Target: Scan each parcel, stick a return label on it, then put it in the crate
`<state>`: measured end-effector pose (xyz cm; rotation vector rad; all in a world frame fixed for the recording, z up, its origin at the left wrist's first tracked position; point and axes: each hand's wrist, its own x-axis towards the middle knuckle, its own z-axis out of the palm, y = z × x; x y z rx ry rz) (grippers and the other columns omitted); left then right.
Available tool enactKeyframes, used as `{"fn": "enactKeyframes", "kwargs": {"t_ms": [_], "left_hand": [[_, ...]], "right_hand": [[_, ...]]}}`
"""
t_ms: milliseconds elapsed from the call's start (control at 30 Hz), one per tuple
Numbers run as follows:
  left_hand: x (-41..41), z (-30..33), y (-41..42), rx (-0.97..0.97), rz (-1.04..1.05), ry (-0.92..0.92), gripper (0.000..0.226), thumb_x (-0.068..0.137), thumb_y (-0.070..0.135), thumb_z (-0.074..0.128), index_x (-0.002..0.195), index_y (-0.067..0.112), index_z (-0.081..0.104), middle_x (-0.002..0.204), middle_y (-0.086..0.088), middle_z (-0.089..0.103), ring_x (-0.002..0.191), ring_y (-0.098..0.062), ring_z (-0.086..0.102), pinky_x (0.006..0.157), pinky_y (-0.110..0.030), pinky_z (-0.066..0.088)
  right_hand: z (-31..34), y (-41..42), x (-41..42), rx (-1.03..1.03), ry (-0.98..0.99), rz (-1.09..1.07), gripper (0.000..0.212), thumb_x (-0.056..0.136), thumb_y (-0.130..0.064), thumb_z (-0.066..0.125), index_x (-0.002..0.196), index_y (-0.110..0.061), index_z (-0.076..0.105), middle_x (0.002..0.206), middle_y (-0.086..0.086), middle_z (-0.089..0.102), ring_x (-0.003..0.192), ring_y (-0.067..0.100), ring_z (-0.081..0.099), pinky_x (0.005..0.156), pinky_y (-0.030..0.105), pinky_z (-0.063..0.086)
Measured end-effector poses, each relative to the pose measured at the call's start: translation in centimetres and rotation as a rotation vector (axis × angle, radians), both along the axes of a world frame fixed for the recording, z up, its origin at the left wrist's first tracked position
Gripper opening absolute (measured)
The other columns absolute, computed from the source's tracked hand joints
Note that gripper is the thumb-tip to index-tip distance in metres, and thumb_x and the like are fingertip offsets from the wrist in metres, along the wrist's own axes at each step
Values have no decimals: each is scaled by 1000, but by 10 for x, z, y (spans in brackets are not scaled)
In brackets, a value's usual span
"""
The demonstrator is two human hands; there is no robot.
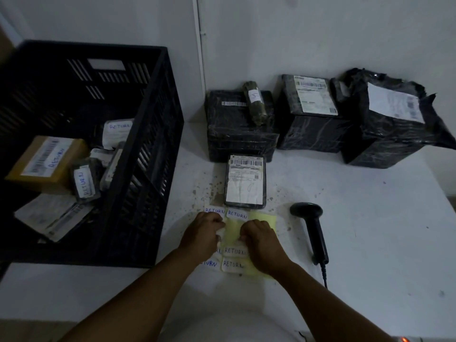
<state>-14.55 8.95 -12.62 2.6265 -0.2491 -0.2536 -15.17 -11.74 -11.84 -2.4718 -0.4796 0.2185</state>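
Observation:
A yellow backing sheet (233, 229) with white RETURN labels lies on the white table in front of me. My left hand (203, 234) and my right hand (261, 239) both rest on it with curled fingers, pinching at a label between them. Just beyond the sheet lies a flat black parcel (245, 181) with a white shipping label, face up. The black barcode scanner (311, 227) lies on the table to the right of my right hand. The black slatted crate (148, 134) stands at the left and holds several parcels marked RETURN.
Three larger black-wrapped parcels (240, 129) (312, 114) (392, 122) stand along the back wall; a small roll-shaped parcel (255, 102) lies on the leftmost. The scanner's cable (324, 275) runs toward the table's front edge.

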Motion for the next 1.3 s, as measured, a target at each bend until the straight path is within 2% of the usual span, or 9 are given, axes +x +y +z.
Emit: {"fn": "enactKeyframes", "kwargs": {"t_ms": [300, 467, 633, 700, 800, 900, 1000, 1167, 1300], "left_hand": [[0, -3, -1, 39, -4, 4, 41, 92, 15, 65, 133, 17, 62, 135, 7, 53, 127, -14, 40, 106, -25, 38], [0, -3, -1, 9, -3, -3, 39, 92, 12, 65, 130, 14, 64, 136, 4, 55, 127, -17, 42, 107, -24, 37], [-1, 5, 2, -20, -30, -52, 36, 92, 1, 58, 125, 11, 67, 133, -5, 62, 123, -22, 54, 104, -23, 38], [0, 16, -1, -69, 43, -142, 37, 91, -1, 56, 122, 12, 69, 127, -4, 65, 118, -20, 58, 100, -23, 42], [10, 49, -19, -275, 154, -290, 26, 95, 18, 58, 118, 16, 70, 114, 0, 69, 101, -13, 61, 87, -25, 51], [30, 84, -38, -482, 156, -81, 31, 89, 43, 65, 118, 29, 69, 107, 14, 69, 91, 2, 62, 79, -18, 51], [49, 102, -47, -537, 92, 174, 25, 81, 39, 77, 105, 37, 71, 95, 16, 72, 84, 3, 67, 77, -21, 56], [65, 102, -45, -732, 185, 236, 23, 82, 10, 78, 101, 23, 74, 88, 4, 75, 80, -7, 72, 71, -22, 58], [76, 94, -43, -687, 320, 187, 27, 84, 12, 77, 110, 18, 71, 88, 5, 74, 83, -5, 71, 80, -25, 58]], "right_hand": [[19, -21, -7, 350, 211, -228, 10, 103, -16, 47, 97, -20, 53, 107, -5, 64, 99, 9, 59, 80, 23, 51], [30, -29, -4, 487, 232, -356, 11, 104, -23, 44, 95, -19, 50, 110, -16, 67, 96, -10, 61, 69, 5, 47], [46, -30, 6, 530, 173, -348, 10, 103, -25, 49, 95, -19, 52, 90, -8, 70, 74, 7, 63, 60, 24, 53], [52, -28, 11, 535, 130, -319, 10, 103, -25, 49, 94, -22, 51, 75, -12, 64, 56, 5, 53, 49, 19, 42], [60, -24, 21, 430, 68, -242, 10, 103, -25, 48, 93, -27, 47, 70, -9, 60, 57, 7, 53, 47, 15, 38], [67, -18, 35, 313, 26, -121, 9, 102, -20, 49, 96, -26, 48, 76, -7, 61, 64, 7, 57, 53, 18, 43], [72, -15, 48, 270, -14, -53, 9, 98, -10, 51, 100, -19, 51, 82, -3, 66, 69, 7, 60, 59, 25, 48], [75, -15, 67, 300, -70, -45, 6, 100, -16, 54, 105, -20, 56, 85, -4, 68, 70, 9, 63, 61, 25, 51], [74, -10, 72, 383, 75, -204, 43, 96, -42, 59, 134, -33, 43, 91, -10, 70, 79, 4, 67, 68, 24, 58]]}}
